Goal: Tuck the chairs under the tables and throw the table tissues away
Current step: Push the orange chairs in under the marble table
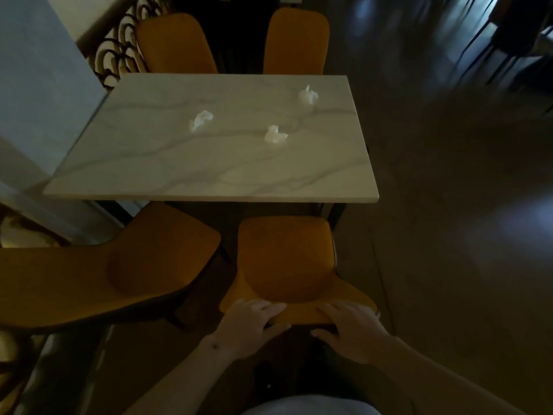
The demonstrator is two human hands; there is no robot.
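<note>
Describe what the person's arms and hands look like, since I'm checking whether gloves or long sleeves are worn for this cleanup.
Both hands are bare: no gloves on the left hand or the right hand, and no rings, watch or bracelet that the dim picture shows. Both forearms are uncovered as far as the frame reaches, so no sleeves appear. A small dark mark sits near the left wrist.

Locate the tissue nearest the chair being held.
Head view: that tissue lies right of centre on the marble table, between two other tissues, beyond the held chair.
</note>
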